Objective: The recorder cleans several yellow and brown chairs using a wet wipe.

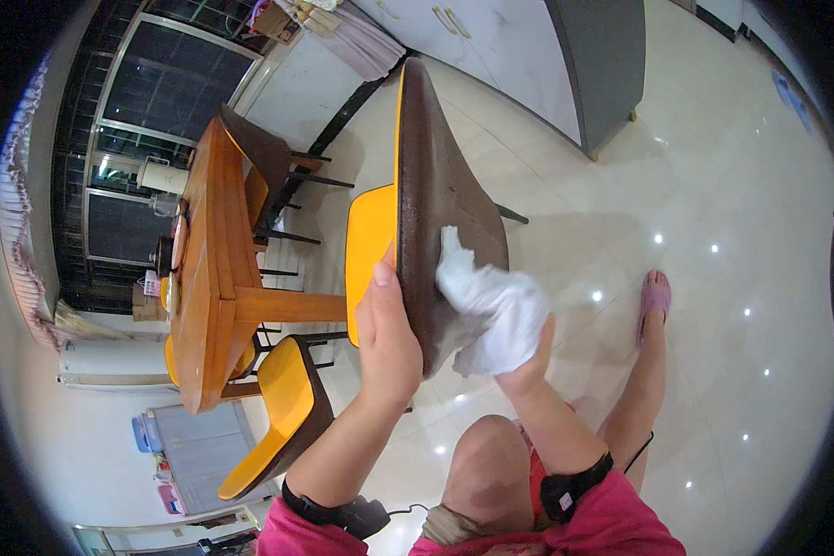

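Note:
A chair with a dark brown back shell (459,187) and a yellow seat (370,257) stands in front of me. My left hand (389,333) grips the edge of its backrest, the thumb lying along the rim and the fingers partly hidden behind it. In my right hand (528,365) is a bunched white cloth (504,306), slightly blurred, which lies against the brown outer face of the backrest. One end of the cloth spreads up over the shell. The fingers under the cloth are mostly hidden.
Left of the chair stands a wooden table (212,278) bearing a pitcher (163,176) and other items. Another yellow and brown chair (288,403) is at lower left. A white and grey cabinet (528,76) stands beyond. My foot in a pink slipper (657,295) rests on the tiled floor.

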Motion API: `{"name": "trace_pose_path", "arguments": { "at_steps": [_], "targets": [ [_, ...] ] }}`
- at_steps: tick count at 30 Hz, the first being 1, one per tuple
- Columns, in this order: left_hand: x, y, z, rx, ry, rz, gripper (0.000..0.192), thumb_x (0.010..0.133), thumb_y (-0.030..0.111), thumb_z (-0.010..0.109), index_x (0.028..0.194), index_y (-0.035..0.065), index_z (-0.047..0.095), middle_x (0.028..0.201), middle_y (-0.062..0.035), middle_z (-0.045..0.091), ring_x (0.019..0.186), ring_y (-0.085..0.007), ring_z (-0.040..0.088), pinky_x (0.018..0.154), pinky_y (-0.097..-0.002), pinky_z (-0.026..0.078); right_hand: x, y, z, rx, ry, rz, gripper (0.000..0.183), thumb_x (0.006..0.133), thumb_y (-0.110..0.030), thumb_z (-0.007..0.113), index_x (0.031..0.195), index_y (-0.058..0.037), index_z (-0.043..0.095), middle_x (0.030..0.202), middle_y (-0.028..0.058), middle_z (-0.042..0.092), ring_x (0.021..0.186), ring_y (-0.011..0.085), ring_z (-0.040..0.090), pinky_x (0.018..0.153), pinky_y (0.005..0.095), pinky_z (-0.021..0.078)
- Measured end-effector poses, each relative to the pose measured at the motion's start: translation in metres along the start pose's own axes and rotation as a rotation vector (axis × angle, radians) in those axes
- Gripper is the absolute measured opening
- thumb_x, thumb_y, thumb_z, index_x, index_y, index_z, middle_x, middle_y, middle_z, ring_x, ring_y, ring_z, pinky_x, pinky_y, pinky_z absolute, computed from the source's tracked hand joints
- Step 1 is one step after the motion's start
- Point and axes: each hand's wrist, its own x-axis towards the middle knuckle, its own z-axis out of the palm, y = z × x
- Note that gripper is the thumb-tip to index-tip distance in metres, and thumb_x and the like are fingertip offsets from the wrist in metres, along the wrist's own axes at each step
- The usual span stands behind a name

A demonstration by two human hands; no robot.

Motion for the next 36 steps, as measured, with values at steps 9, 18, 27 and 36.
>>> {"name": "trace_pose_path", "arguments": {
  "at_steps": [9, 18, 27, 36],
  "targets": [
    [-0.001, -0.004, 0.004, 0.107, 0.086, -0.037, 0.052, 0.093, 0.035, 0.025, 0.122, -0.0057, 0.039, 0.116, -0.0122, 0.048, 0.107, -0.0167, 0.043, 0.094, -0.0262, 0.029, 0.055, -0.011, 0.059, 0.175, -0.155, -0.070, 0.032, 0.077, -0.008, 0.056, 0.108, -0.0029, 0.050, 0.108, 0.0140, 0.052, 0.101, 0.0282, 0.049, 0.088, 0.0363, 0.0377],
    [0.003, -0.009, 0.001, -0.032, 0.159, -0.050, 0.051, 0.090, 0.043, 0.030, 0.111, 0.0006, 0.050, 0.105, -0.0092, 0.056, 0.099, -0.0194, 0.051, 0.089, -0.0301, 0.036, 0.126, -0.005, 0.052, 0.113, -0.145, 0.197, 0.024, 0.083, -0.015, 0.050, 0.100, 0.0018, 0.054, 0.087, 0.0098, 0.059, 0.081, 0.0104, 0.050, 0.074, 0.0254, 0.0404],
    [0.003, -0.015, -0.004, -0.366, 0.334, 0.034, 0.056, 0.088, 0.047, 0.028, 0.117, 0.0014, 0.043, 0.104, -0.0103, 0.057, 0.101, -0.0215, 0.052, 0.088, -0.0347, 0.040, 0.018, -0.023, 0.052, 0.076, -0.302, 0.165, 0.067, 0.078, -0.014, 0.056, 0.131, 0.0029, 0.020, 0.129, 0.0187, 0.036, 0.121, 0.0235, 0.033, 0.101, 0.0325, 0.0202],
    [0.003, -0.011, 0.002, -0.332, 0.168, -0.086, 0.058, 0.089, 0.048, 0.025, 0.105, 0.0023, 0.056, 0.098, -0.0089, 0.060, 0.090, -0.0200, 0.056, 0.083, -0.0305, 0.040, -0.026, 0.000, -0.030, 0.171, -0.019, 0.266, 0.046, 0.084, -0.025, 0.043, 0.120, 0.0025, 0.039, 0.112, 0.0095, 0.052, 0.100, 0.0214, 0.051, 0.087, 0.0330, 0.0392]
  ]
}}
